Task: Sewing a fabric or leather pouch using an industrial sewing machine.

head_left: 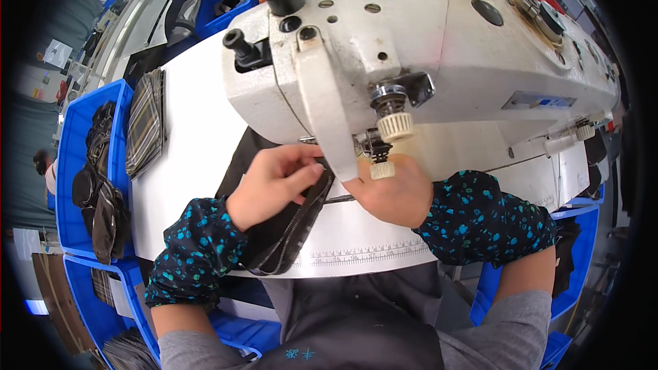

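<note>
A white sewing machine spans the upper part of the head view. Below its head lies a piece of black fabric with a metal zipper, running from near the needle area down to the front table edge. My left hand rests on this fabric, thumb and fingers closed in a pinch at its upper end. Close by on the right, my right hand reaches under the machine head. A white lever and a tension knob cover its fingertips, so what they touch is hidden. The needle is hidden too.
Striped fabric pieces lie stacked at the table's left. Beside them a blue bin holds dark pieces; another blue bin stands nearer. More blue bins stand at far left and right. A printed ruler runs along the front edge.
</note>
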### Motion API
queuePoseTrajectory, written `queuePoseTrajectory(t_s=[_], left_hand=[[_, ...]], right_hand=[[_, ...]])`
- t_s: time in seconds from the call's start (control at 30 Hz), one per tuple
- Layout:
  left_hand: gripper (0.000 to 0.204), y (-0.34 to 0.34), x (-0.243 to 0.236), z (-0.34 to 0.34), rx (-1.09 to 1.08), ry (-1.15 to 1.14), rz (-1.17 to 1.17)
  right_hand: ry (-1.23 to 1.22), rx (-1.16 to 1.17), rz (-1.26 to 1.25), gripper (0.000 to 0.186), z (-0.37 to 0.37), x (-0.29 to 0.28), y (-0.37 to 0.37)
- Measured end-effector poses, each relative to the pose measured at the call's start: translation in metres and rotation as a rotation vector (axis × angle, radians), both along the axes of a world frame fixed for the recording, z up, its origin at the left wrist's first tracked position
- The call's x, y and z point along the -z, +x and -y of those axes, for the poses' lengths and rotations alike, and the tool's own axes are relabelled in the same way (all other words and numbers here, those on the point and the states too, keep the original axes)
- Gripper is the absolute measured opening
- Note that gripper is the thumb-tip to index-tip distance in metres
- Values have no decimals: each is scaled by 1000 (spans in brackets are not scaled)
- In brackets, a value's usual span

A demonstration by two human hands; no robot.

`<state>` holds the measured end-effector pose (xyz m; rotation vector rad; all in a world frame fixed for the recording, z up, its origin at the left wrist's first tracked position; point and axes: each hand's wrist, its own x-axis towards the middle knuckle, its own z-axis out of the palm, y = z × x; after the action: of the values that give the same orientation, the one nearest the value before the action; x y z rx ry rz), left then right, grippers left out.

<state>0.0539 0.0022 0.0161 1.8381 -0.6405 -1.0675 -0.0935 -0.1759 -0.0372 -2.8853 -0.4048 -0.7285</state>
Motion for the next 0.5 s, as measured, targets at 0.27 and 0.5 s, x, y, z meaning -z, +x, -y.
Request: queuePoseTrajectory(t_s=[0.27,0.5], left_hand=[[39,-6,-3,-16,-118,-41,-186],[15,14,-14,3,301,15,802]], right_hand=[[-11,-3,119,33,1,-3,7],[-66,-136,135,30,0,0,13]])
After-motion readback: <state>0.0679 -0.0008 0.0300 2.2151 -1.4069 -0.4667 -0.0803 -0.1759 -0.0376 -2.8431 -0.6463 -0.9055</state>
